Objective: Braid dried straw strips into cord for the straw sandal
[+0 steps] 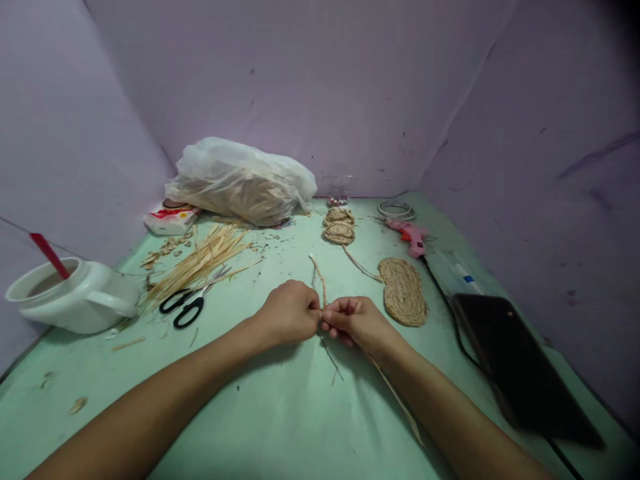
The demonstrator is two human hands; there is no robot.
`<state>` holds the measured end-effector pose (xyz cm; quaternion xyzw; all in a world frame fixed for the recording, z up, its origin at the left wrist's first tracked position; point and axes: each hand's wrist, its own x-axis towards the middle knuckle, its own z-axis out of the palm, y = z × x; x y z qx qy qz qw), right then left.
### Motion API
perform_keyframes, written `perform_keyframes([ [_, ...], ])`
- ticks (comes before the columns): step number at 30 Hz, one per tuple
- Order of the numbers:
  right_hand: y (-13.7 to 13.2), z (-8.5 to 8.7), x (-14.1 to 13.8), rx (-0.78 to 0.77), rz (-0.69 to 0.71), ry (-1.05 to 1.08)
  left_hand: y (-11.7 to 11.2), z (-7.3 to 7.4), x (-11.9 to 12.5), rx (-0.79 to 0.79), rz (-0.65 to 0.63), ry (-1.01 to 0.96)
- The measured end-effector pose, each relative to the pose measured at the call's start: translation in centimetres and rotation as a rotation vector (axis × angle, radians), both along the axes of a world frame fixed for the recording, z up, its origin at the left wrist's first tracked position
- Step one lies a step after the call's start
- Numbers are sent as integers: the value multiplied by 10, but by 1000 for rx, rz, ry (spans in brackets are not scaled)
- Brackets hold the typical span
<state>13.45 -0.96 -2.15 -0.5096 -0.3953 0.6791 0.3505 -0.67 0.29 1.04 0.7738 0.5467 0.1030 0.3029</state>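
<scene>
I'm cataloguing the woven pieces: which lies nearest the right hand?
The flat, sole-shaped woven piece beside the right hand; the other woven work sits farther back, left of the pink glue gun.

No text, label, brand, number or sign is legible. Red print shows on the white box, at nine o'clock from the centre of the view on the tabletop; its wording cannot be made out. A blue band marks the slim tube just past three o'clock, too blurred for any lettering. Dark strokes on the right-hand wall, between two and three o'clock, form no readable characters.
</scene>
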Motion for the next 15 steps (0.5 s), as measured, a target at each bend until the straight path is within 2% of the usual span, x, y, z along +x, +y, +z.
perform_keyframes([
  [6, -5, 1, -6, 28, -84, 6, 2, -3, -3, 15, -83, -39],
  [15, -5, 1, -11, 60, -176, 58, 2, 3, -2, -1, -46, -53],
])
